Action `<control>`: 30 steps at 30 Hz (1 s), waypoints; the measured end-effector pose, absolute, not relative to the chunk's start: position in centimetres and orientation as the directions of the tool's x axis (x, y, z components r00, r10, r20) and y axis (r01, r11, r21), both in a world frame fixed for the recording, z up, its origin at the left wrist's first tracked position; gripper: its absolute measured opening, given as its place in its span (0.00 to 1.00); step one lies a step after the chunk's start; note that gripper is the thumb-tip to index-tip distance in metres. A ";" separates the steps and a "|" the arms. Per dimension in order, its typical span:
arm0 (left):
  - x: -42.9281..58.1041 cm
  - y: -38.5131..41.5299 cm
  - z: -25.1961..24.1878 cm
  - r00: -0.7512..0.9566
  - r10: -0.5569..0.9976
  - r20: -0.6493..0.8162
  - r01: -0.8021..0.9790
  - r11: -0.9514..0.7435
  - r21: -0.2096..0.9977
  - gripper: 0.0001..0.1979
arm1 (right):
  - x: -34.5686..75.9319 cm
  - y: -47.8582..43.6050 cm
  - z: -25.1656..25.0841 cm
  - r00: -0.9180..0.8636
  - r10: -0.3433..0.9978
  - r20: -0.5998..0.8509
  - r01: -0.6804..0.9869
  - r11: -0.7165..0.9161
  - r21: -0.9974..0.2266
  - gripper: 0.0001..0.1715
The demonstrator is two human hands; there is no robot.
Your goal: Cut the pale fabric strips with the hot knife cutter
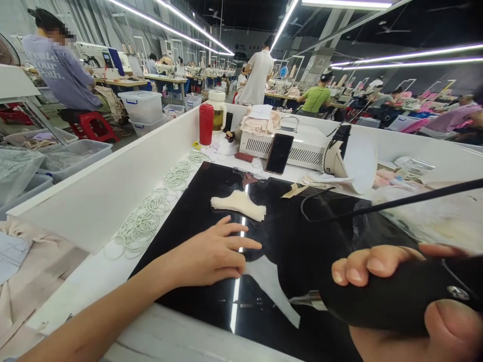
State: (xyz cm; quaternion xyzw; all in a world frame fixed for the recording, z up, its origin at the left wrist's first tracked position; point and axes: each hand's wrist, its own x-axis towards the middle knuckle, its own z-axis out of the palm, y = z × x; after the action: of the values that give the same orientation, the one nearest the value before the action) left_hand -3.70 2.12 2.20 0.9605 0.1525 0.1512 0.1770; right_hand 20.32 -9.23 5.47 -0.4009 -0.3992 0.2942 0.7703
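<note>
My left hand (222,251) reaches over a glossy black board (181,221), fingers spread, its fingertips at the upper left end of a curved pale grey piece (273,286). In my right hand (400,301) is a black corded tool (385,296) with a pointed metal tip. That tip is at the right edge of the grey piece, near its lower end. Beyond my left hand lies a cream stack of curved fabric pieces (239,203). The tool's black cord runs off to the right.
Pale green rings (141,223) lie along the left wall (113,186). At the back are a red tumbler (206,124), a jar (217,110), a phone (279,153), a white vented box (305,151) and a lamp (358,158). Plastic bags (433,211) lie right. People sit or stand beyond.
</note>
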 end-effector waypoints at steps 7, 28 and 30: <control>-3.1 1.5 2.1 0.716 0.565 0.410 0.471 -0.824 0.314 0.09 | 18.3 -7.8 7.7 0.565 0.725 0.393 -0.128 0.548 -0.827 0.27; 1.0 -2.6 2.1 0.818 0.570 0.073 0.458 -0.723 0.516 0.31 | 18.3 -6.8 5.7 0.532 0.711 0.460 -0.112 0.597 -0.794 0.21; 1.5 -2.8 2.2 0.818 0.574 0.035 0.478 -0.712 0.513 0.34 | 18.2 -6.5 5.7 0.527 0.710 0.467 -0.113 0.603 -0.790 0.20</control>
State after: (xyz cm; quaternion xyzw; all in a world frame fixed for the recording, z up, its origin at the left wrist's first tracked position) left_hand 1.52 -2.84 2.20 0.9203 0.2860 0.0966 0.2489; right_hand 18.20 -6.54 5.66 -0.3625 -0.4118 0.2588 0.7950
